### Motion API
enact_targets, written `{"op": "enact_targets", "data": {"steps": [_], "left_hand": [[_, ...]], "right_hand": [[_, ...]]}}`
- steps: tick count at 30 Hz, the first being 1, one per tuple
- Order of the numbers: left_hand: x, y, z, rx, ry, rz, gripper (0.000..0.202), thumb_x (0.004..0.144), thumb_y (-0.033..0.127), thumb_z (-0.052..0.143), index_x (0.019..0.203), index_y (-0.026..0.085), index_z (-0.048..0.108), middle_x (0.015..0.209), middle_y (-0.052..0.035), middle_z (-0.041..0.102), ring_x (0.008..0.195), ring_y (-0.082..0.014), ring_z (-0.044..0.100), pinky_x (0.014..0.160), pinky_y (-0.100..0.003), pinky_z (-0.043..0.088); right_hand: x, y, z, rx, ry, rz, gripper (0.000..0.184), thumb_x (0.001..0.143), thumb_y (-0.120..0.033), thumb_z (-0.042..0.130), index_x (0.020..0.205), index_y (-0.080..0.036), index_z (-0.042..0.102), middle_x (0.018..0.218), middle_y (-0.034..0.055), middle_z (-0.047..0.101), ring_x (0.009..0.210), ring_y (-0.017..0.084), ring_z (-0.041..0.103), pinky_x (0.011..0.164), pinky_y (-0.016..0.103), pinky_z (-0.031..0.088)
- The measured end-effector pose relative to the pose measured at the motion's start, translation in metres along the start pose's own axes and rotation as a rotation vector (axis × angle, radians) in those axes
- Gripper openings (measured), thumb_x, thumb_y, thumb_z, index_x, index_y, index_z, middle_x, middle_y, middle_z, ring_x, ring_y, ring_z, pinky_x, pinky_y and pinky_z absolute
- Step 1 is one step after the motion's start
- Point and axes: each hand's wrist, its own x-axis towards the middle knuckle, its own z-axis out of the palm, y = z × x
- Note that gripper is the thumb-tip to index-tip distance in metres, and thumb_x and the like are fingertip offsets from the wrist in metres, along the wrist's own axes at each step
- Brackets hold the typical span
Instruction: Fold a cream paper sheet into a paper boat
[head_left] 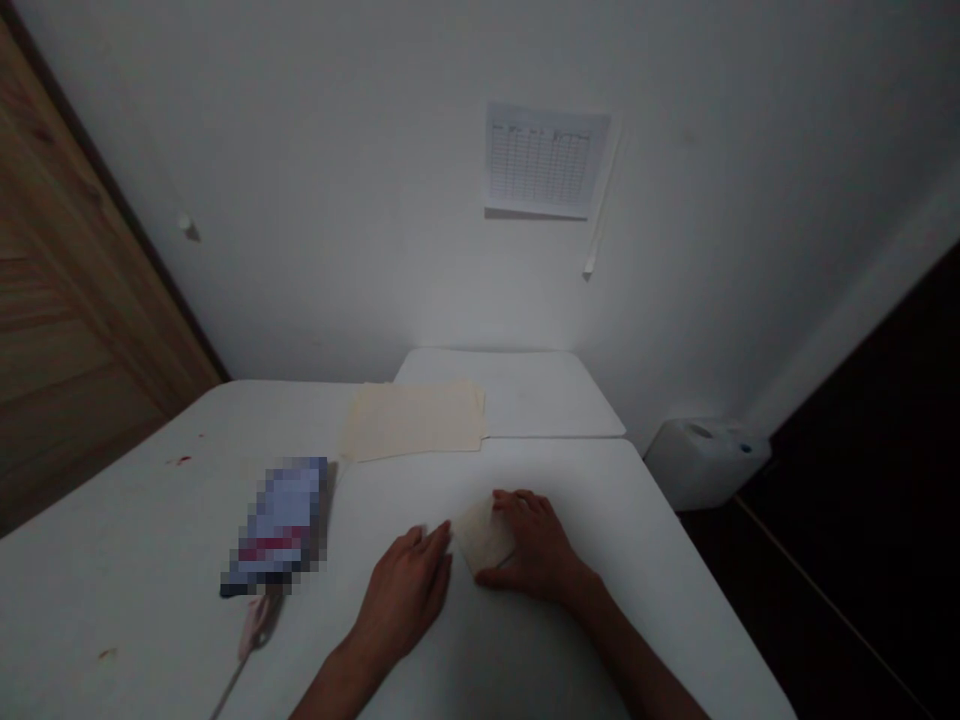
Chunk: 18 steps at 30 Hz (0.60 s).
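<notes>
A small pale beige square [480, 540] lies on the white table, looking like folded paper or cloth; which of the two I cannot tell. My right hand [536, 545] is curved over its right side, with the thumb at the near edge and the fingers at the far edge. My left hand [409, 590] rests on the table just left of the square, fingers stretched forward, the index fingertip close to its left corner. Whether that fingertip touches it is unclear. Beyond the hands lie several flat beige sheets [416, 425], stacked slightly askew.
A pixelated device [277, 525] with a cable [232, 685] is at left on the white table [150, 520]. A white board [517, 400] adjoins the wall, where a printed sheet [547, 165] hangs. Right of the table stands a white container [705, 465]; a wooden door [67, 260] is left.
</notes>
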Motion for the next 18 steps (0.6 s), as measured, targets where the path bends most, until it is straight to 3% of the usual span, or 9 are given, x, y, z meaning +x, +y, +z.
{"op": "enact_targets", "data": {"steps": [4,7,9,12,18], "left_hand": [[0.008,0.0,0.002,-0.049,0.066,0.034,0.027,0.091,0.019,0.04,0.108,0.018,0.061,0.094,-0.0118,0.068,0.095,-0.0302,0.058,0.084,-0.048,0.05],[0.019,0.001,0.005,-0.14,0.092,0.166,0.028,0.09,0.014,0.04,0.107,0.019,0.061,0.121,-0.0101,0.062,0.104,-0.0267,0.055,0.09,-0.045,0.049],[0.029,0.003,0.006,-0.192,0.057,0.247,0.027,0.091,0.013,0.039,0.107,0.02,0.061,0.131,-0.0088,0.056,0.108,-0.0248,0.054,0.093,-0.042,0.048],[0.044,0.007,0.006,-0.214,-0.017,0.289,0.025,0.093,0.016,0.04,0.103,0.021,0.063,0.129,-0.0077,0.058,0.104,-0.0235,0.057,0.092,-0.042,0.048],[0.059,0.008,0.014,-0.191,-0.07,0.255,0.033,0.089,0.015,0.045,0.12,0.022,0.055,0.13,-0.0057,0.058,0.105,-0.0231,0.057,0.092,-0.04,0.048]], "right_hand": [[0.003,0.004,0.003,0.032,-0.004,-0.008,0.103,0.05,-0.063,0.078,0.136,-0.02,0.041,0.131,0.0112,0.051,0.124,0.031,0.039,0.106,0.042,0.027],[0.005,0.008,0.005,0.06,-0.005,-0.004,0.108,0.047,-0.064,0.079,0.137,-0.02,0.04,0.133,0.0104,0.05,0.125,0.03,0.038,0.107,0.041,0.027],[0.006,0.011,0.006,0.069,-0.002,-0.014,0.109,0.047,-0.065,0.079,0.138,-0.02,0.04,0.133,0.01,0.05,0.126,0.03,0.038,0.107,0.041,0.027],[0.007,0.013,0.005,0.067,-0.008,-0.048,0.105,0.049,-0.063,0.079,0.137,-0.019,0.04,0.133,0.0101,0.051,0.125,0.029,0.039,0.107,0.041,0.027],[0.009,0.014,0.003,0.059,0.071,-0.052,0.046,0.085,-0.03,0.056,0.13,-0.024,0.048,0.124,0.0043,0.059,0.117,0.022,0.047,0.102,0.037,0.032]]}}
